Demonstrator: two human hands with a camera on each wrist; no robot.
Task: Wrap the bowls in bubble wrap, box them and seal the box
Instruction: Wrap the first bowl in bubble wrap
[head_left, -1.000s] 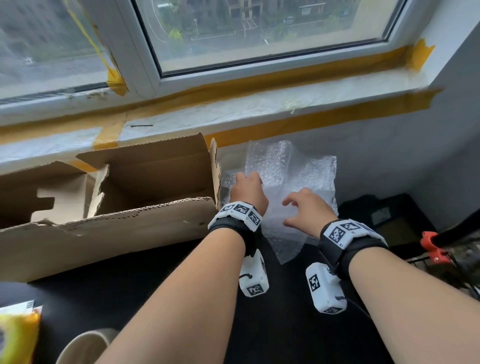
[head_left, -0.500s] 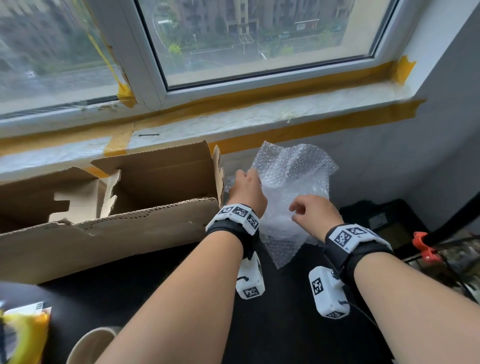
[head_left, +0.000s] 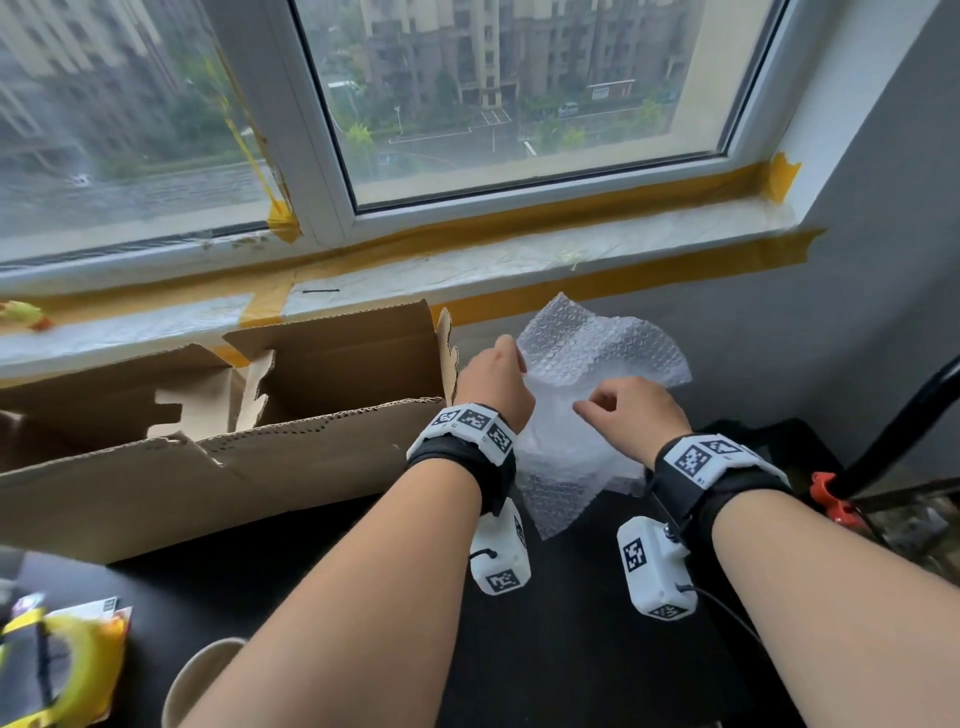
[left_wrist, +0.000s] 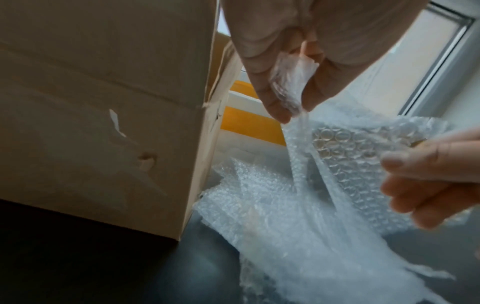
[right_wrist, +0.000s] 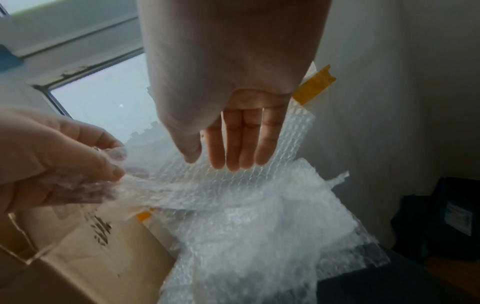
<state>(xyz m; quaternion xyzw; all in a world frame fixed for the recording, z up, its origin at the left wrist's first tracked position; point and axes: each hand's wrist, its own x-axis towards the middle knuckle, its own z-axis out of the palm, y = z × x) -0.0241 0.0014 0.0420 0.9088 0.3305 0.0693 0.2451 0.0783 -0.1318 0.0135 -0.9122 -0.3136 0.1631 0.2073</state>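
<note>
A crumpled sheet of clear bubble wrap (head_left: 597, 348) lies in a heap on the dark table, just right of an open cardboard box (head_left: 311, 452). My left hand (head_left: 493, 382) pinches one edge of the bubble wrap (left_wrist: 272, 216) between thumb and fingers (left_wrist: 275, 111) and lifts it beside the box wall (left_wrist: 103, 102). My right hand (head_left: 623, 410) hovers over the heap with its fingers (right_wrist: 233, 152) straight, close against the raised sheet (right_wrist: 259, 226). Whether a bowl lies under the wrap I cannot tell.
A beige rounded object (head_left: 197, 686) and a yellow packet (head_left: 67, 660) sit at the table's near left. A taped window sill (head_left: 467, 260) runs behind. To the right are a black bag (head_left: 769, 441) and an orange clamp (head_left: 826, 493).
My left hand has raised the wrap's edge off the heap. My right hand has drawn in toward the sheet's middle. The view has tilted up toward the window.
</note>
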